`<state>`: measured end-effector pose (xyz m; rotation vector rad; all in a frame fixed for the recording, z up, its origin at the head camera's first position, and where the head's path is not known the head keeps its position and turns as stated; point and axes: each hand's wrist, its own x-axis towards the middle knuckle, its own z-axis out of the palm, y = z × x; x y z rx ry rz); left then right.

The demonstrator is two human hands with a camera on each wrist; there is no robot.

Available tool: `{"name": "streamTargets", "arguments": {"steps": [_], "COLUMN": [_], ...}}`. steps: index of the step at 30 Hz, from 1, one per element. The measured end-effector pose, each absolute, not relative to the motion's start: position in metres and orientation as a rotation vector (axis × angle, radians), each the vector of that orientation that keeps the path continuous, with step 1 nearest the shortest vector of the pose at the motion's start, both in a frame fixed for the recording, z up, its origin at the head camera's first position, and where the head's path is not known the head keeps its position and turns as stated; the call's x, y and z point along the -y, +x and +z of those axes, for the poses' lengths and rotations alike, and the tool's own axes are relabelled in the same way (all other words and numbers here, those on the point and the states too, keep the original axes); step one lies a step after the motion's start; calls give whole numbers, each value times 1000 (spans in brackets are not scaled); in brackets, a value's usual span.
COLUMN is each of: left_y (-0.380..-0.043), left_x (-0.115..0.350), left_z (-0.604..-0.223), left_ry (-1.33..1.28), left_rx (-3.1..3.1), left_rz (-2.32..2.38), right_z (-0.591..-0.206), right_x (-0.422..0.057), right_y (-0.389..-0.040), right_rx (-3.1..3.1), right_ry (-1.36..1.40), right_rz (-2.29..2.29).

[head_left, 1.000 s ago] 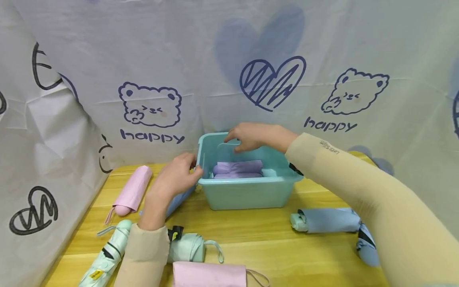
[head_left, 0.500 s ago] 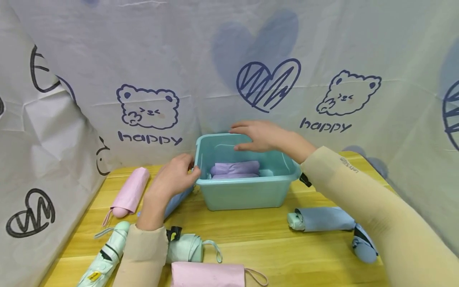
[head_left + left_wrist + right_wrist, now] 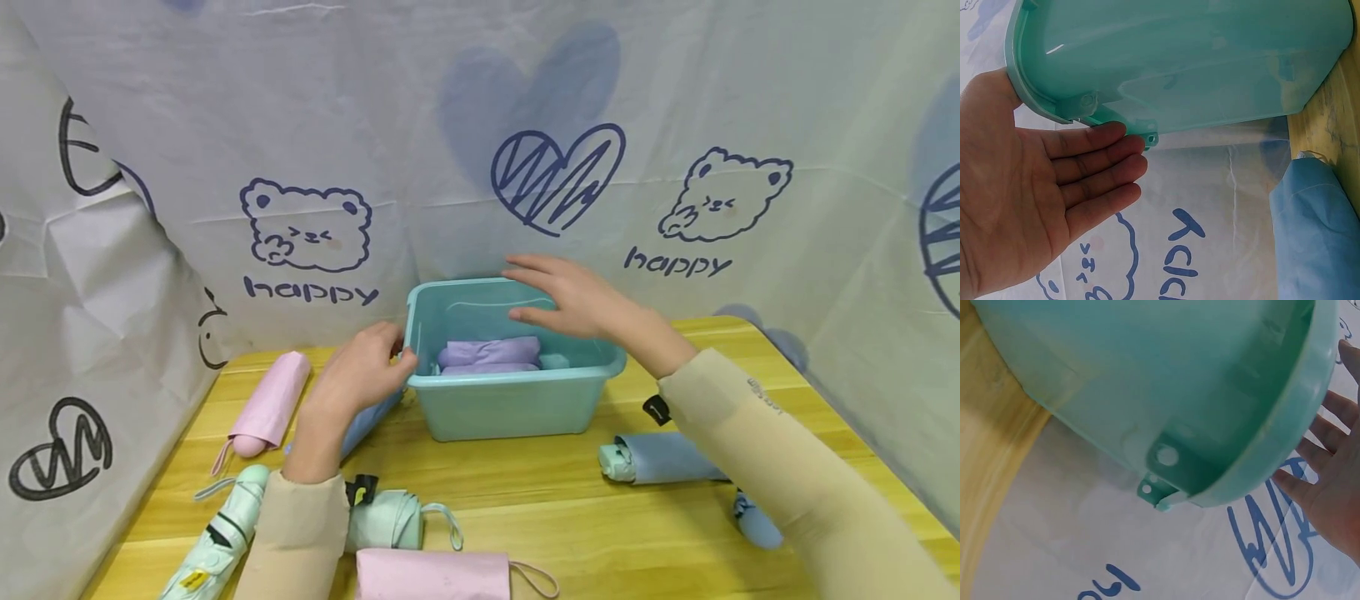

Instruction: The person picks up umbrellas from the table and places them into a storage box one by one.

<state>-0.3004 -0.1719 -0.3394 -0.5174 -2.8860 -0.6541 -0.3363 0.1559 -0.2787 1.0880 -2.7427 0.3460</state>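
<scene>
A teal plastic bin (image 3: 510, 410) stands at the back middle of the table, two purple folded umbrellas (image 3: 491, 352) lying inside it. My left hand (image 3: 362, 371) is at the bin's left rim. In the left wrist view, the thumb touches the rim and the other fingers (image 3: 1104, 159) extend nearly straight along the outside. Above the bin's right half hovers my right hand (image 3: 581, 302), fingers spread and holding nothing. The right wrist view has its fingers (image 3: 1329, 434) beyond the rim. Behind my left wrist lies a blue folded umbrella (image 3: 369, 427), partly hidden.
To the left lie a pink umbrella (image 3: 272, 404) and a mint one (image 3: 217, 537). Nearer the front are another mint umbrella (image 3: 386, 521) and a pink one (image 3: 435, 575). Blue umbrellas (image 3: 667, 458) lie at right, partly under my forearm. Printed cloth (image 3: 450, 125) hangs behind the table.
My right hand has moved right over the bin, its fingers straightening and spreading. My left hand stays at the left rim. The purple umbrellas keep their place.
</scene>
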Motion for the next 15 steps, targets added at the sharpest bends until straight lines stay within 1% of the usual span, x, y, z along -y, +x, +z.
{"name": "streamTargets", "arguments": {"steps": [15], "left_y": [-301], "left_x": [172], "left_z": [-340], "left_ry": [-518], "left_rx": [2890], "left_rz": [-649], "right_z": [-309], "right_x": [-190], "right_y": [-305], "right_rx": [2653], "right_ry": [968], "right_rz": [501]}}
